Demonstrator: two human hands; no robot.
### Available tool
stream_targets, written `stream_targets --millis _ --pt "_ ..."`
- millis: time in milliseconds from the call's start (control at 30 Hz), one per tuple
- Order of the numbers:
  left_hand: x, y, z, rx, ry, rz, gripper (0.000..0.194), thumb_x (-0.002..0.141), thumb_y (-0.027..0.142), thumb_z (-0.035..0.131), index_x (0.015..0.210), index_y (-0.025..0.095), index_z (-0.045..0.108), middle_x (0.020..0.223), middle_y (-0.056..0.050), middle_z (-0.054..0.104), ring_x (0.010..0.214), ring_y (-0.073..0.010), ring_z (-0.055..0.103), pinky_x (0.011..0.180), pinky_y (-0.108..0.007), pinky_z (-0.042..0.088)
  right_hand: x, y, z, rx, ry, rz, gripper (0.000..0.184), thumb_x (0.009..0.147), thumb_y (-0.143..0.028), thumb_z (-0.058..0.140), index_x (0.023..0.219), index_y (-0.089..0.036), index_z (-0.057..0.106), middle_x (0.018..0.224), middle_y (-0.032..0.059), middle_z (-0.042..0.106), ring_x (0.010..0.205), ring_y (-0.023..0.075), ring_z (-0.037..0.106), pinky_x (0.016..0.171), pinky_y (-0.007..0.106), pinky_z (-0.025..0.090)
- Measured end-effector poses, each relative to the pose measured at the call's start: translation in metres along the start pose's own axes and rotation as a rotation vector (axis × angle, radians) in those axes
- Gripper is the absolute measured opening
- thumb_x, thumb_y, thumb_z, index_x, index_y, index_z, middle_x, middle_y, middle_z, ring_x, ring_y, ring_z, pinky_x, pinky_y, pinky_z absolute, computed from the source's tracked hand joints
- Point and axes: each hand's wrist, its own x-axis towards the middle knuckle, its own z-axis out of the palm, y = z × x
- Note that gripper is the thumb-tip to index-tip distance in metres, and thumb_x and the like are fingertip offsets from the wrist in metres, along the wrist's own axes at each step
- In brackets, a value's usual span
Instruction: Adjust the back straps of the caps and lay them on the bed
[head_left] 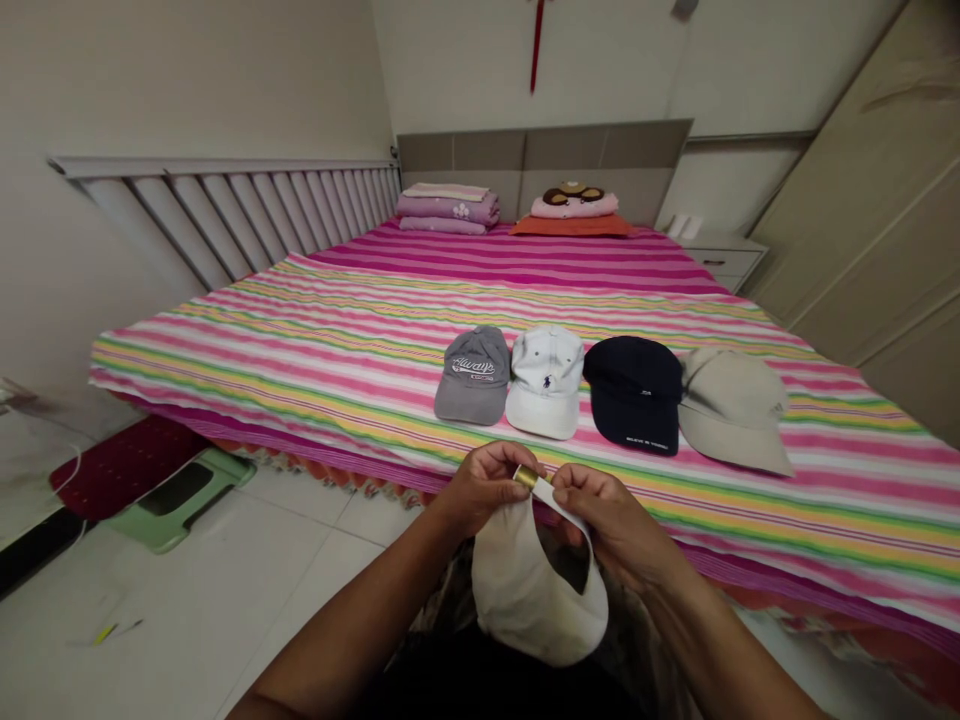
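Observation:
Both hands hold a cream cap (525, 590) in front of me, its back facing up. My left hand (487, 482) pinches the brass buckle (527, 478) of the rear strap. My right hand (604, 515) grips the white strap (564, 508) just beside the buckle. The cap's crown hangs down between my forearms. On the striped bed (315, 340) beyond lie several caps in a row: a grey cap (474, 375), a white cap (545, 382), a navy cap (634, 392) and a beige cap (731, 408).
Folded purple bedding (448, 208) and an orange pillow with a plush cushion (574, 212) lie at the headboard. A green plastic stool (180, 495) and a dark red mat (120, 465) are on the tiled floor at left. A wardrobe (862, 200) stands at right.

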Motion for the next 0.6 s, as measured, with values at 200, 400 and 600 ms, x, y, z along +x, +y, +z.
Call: stream_targets --millis 200,400,600 --pt "0.0001 -0.0025 -0.0007 0.065 0.028 -0.031 0.025 0.054 0.015 0.075 0.076 0.014 0.063 0.078 -0.001 0.057 0.070 -0.0098 0.053 0.068 -0.023 0.037 0.0027 0.0044 0.0023 0.021 0.042 -0.019 0.027 0.062 -0.033 0.071 0.063 -0.015 0.050 0.043 -0.0049 0.050 0.037 0.0042 0.037 0.041 0.018 0.024" --pt "-0.0012 -0.0021 -0.0033 -0.039 0.121 -0.026 0.029 0.049 0.020 0.077 0.073 0.016 0.063 0.078 -0.001 0.058 0.071 -0.0124 0.054 0.068 -0.026 0.039 0.0016 0.0040 -0.0025 -0.009 -0.005 0.030 0.025 0.067 -0.037 0.066 0.072 -0.017 0.052 0.054 -0.0020 0.055 0.047 0.0093 0.047 0.044 0.020 0.032" --pt "-0.0009 -0.0043 -0.0027 0.049 0.079 -0.048 0.027 0.050 0.019 0.076 0.074 0.014 0.064 0.071 -0.002 0.058 0.064 -0.0113 0.052 0.067 -0.027 0.040 0.0028 0.0100 -0.0048 0.016 0.029 0.045 0.028 0.060 -0.033 0.072 0.062 -0.015 0.051 0.046 -0.0040 0.052 0.038 0.0059 0.041 0.042 0.018 0.028"
